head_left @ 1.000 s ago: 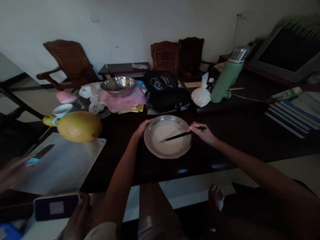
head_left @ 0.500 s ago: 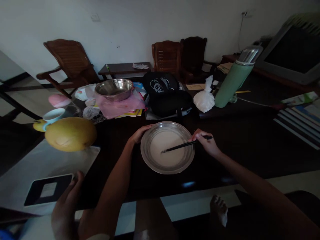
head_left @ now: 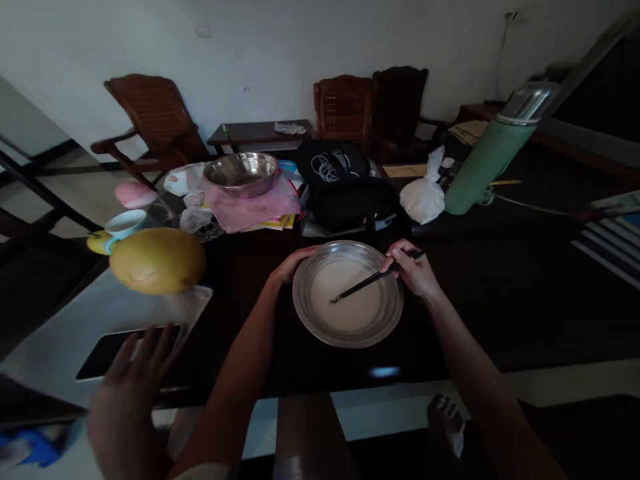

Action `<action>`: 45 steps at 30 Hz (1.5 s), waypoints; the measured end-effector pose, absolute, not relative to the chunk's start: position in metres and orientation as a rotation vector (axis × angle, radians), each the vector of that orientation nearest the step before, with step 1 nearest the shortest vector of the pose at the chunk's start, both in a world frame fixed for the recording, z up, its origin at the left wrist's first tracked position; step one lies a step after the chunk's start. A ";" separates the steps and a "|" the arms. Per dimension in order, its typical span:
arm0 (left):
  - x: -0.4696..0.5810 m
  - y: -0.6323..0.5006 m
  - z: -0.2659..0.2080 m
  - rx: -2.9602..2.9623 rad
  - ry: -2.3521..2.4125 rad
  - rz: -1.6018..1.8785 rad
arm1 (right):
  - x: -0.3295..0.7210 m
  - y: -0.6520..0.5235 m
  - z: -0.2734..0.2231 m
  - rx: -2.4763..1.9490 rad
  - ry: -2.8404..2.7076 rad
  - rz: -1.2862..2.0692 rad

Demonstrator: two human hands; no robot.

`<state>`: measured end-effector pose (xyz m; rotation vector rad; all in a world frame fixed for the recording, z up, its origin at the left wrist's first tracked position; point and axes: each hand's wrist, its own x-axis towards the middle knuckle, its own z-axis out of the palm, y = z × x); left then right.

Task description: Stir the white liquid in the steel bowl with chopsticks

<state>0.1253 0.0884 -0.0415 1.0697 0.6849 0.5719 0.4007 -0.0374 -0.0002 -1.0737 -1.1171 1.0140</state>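
A wide metal bowl (head_left: 306, 313) of milky, off-white liquid (head_left: 345, 303) rests on the dark table. My left hand (head_left: 296, 264) grips its far left rim, fingers partly hidden behind the edge. In my right hand (head_left: 411, 268), at the right rim, is a pair of black chopsticks (head_left: 363, 285). They slant down to the left, and their tips are in the liquid near the middle of the bowl. Some pale stuff clings to the tips.
Another person's hand (head_left: 133, 380) is spread over a phone (head_left: 103, 355) at left. Nearby are a large yellow pomelo (head_left: 157, 261) and a cup (head_left: 125, 223). Behind the bowl stand a second metal bowl (head_left: 243, 177), a black bag (head_left: 345, 193), a knotted white bag (head_left: 423, 200) and a green thermos (head_left: 487, 160).
The view has swung slightly left. My right hand still holds the chopsticks, now a bit steeper, in the liquid. The other person's hand has gone from the phone's edge to spread over it.
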 end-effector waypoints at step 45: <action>0.127 0.089 -0.042 1.137 0.705 0.621 | 0.419 -0.039 -0.006 -1.004 -0.991 0.707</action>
